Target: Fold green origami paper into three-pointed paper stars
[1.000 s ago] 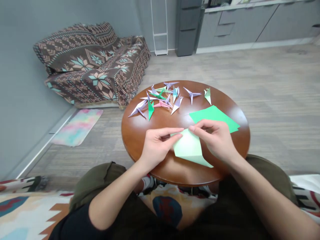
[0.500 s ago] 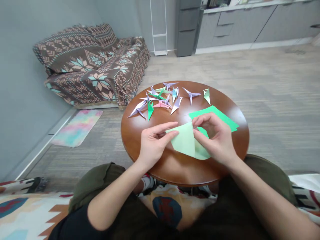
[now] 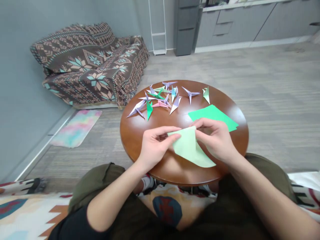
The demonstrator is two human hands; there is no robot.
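A pale green sheet of paper [image 3: 190,149], partly folded, lies on the near side of a round wooden table [image 3: 140,123]. My left hand [image 3: 156,145] pinches its left corner between thumb and fingers. My right hand [image 3: 217,140] grips its upper right edge, fingers curled over the fold. Just beyond my right hand lies a small stack of bright green sheets [image 3: 212,115], flat on the table.
Several folded paper cranes [image 3: 162,98] in lilac, green, pink and blue are scattered across the far half of the table. A sofa under a patterned throw [image 3: 90,66] stands at the back left, a pastel mat [image 3: 76,128] on the floor, grey cabinets [image 3: 240,23] behind.
The raised flap of the pale green sheet has come down flatter toward the table. Both hands kept their hold and shifted only slightly.
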